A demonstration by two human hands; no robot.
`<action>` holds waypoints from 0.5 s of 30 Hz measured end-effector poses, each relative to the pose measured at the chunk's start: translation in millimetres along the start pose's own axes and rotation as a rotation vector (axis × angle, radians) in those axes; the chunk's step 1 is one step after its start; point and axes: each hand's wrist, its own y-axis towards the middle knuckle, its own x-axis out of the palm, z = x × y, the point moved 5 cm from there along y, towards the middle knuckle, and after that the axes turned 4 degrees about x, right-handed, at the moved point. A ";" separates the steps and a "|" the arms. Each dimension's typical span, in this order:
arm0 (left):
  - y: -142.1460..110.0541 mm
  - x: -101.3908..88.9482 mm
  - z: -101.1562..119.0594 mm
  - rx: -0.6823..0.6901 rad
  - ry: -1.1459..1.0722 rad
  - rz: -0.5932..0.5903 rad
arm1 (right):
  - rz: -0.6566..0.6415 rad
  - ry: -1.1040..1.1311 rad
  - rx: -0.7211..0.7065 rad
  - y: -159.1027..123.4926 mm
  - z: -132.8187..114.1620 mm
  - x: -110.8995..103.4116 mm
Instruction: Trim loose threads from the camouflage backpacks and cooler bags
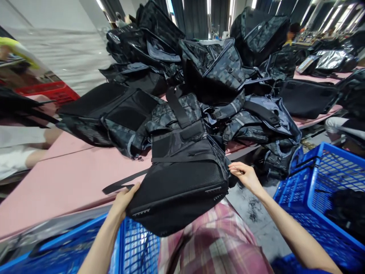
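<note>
A black backpack [176, 182] lies across the edge of the pink table and over my lap, its padded back panel facing up. My left hand [127, 197] grips its lower left edge, the fingertips hidden underneath. Close by, a loose black strap [122, 182] sticks out to the left over the table. At the bag's right side, my right hand [245, 177] is closed in a pinch beside the zipped edge. Something small and dark shows at those fingers, too small to name. Behind the bag, a camouflage backpack [173, 114] touches its top end.
Camouflage and black bags [213, 68] are heaped on the pink table [76, 167]. Blue crates stand at my right [310, 190] and lower left [139, 243]. A red crate [48, 91] is at far left. People sit at both sides, partly in view.
</note>
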 end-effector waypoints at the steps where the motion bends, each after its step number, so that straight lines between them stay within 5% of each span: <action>1: 1.8 0.8 0.9 0.017 0.024 0.029 | -0.013 -0.063 0.012 -1.8 -3.7 1.4; 6: -0.1 -3.9 -9.8 0.077 0.076 0.202 | 0.030 -0.392 0.110 0.8 -27.3 16.5; 15: 1.5 -7.5 -34.3 0.015 -0.050 0.254 | -0.038 0.037 0.363 13.4 10.4 31.9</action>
